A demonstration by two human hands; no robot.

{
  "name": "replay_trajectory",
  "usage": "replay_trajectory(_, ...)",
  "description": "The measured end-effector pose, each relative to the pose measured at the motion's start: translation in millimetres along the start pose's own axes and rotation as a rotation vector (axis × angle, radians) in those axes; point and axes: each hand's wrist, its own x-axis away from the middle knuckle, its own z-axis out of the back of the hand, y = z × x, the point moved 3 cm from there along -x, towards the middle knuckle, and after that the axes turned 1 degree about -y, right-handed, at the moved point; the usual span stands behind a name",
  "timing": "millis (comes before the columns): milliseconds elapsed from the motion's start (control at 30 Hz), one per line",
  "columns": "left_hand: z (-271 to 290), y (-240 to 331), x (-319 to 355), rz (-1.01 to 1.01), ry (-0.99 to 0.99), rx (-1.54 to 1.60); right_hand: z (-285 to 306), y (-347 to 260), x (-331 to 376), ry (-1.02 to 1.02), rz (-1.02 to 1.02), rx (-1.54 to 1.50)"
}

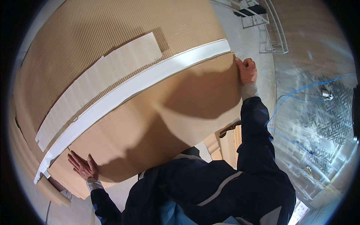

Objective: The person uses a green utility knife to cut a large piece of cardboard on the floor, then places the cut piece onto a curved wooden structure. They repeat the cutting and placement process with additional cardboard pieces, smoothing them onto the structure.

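Note:
A wide brown cardboard sheet (135, 123) lies in front of my body, smooth side up, with my shadow across it. My left hand (84, 168) rests flat near its left end, fingers stretched out and apart. At the far right corner, my right hand (247, 71) has its fingers curled at the sheet's edge, with the thumb near the top face. Along the sheet's far edge runs a long white strip (150, 75), its material unclear. Beyond that strip lies a large ribbed cardboard sheet (123, 22), carrying a narrower pale cardboard piece (101, 82).
White metal frames (273, 41) stand at the upper right, one with a black item. Blue hoses (296, 92) trail over the floor at right to a small metal fitting (327, 94). More cardboard (225, 146) lies below my right arm.

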Motion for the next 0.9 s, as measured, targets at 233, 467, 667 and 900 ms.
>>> replay_trajectory(233,5,-2,2,0.004,-0.028,0.097,-5,10,-10,0.024,0.057,0.066)
replay_trajectory(467,58,132,5,-0.341,0.083,0.434,-3,11,-11,0.039,0.095,0.076)
replay_trajectory(667,73,304,16,-0.66,-0.153,0.489,-4,13,-14,0.01,0.098,0.124)
replay_trajectory(900,43,313,0,-0.666,-0.096,0.431,-8,19,-18,0.02,0.087,0.126)
